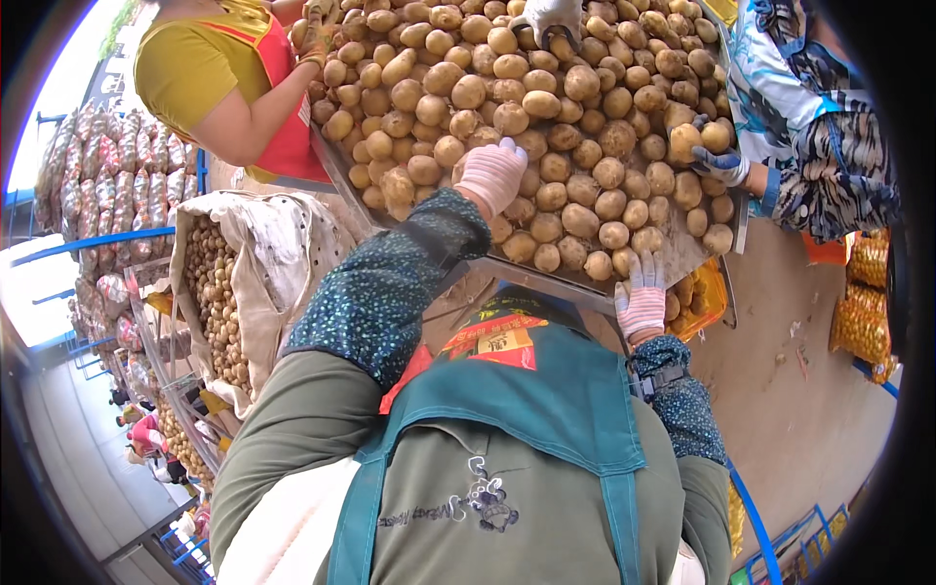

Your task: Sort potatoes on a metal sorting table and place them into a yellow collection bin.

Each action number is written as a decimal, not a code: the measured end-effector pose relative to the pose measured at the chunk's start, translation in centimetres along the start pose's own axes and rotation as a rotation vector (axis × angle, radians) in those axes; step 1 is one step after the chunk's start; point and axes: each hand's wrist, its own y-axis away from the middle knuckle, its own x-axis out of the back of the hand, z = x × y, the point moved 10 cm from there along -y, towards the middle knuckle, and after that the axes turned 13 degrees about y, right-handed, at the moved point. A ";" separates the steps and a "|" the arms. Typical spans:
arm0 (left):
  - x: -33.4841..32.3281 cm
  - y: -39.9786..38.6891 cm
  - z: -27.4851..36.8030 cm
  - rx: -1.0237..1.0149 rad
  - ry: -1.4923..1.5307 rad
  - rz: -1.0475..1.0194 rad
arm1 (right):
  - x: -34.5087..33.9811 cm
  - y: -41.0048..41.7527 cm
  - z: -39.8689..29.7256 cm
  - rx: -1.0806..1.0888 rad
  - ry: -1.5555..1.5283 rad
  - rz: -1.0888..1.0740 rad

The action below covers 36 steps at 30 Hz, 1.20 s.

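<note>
A wide metal sorting table point(556, 281) is heaped with potatoes point(581, 219). My left hand point(493, 175), in a pink-and-white striped knit glove, reaches over the near left part of the heap, fingers bent down among the potatoes; whether it grips one is hidden. At the near edge rests my right hand point(642, 296), in a matching glove, its fingers extended flat beside the nearest potatoes and nothing held. Patterned dark sleeve covers are on both forearms. Beneath the table's near right corner, an orange mesh bag point(706, 300) holds potatoes.
A co-worker in a red apron point(281, 80) stands at the left; another at the right holds potatoes in gloved hands point(720, 164). A white-gloved hand point(552, 18) reaches in from the far side. A large cloth sack of potatoes point(281, 256) stands left, stacked filled bags point(131, 175) behind it.
</note>
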 end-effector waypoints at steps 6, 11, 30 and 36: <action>-1.4 -2.0 0.7 0.148 0.077 -0.034 | -0.1 0.1 0.0 -0.003 -0.028 0.001; -1.7 -2.8 -0.1 0.188 0.198 -0.040 | 0.3 0.1 -0.3 0.021 -0.036 0.021; 5.1 22.7 -23.0 0.718 1.745 0.523 | -0.8 -0.2 0.5 0.073 -0.058 -0.021; 1.6 48.8 -31.4 1.359 0.533 0.174 | -0.4 -0.5 0.9 0.108 -0.023 -0.067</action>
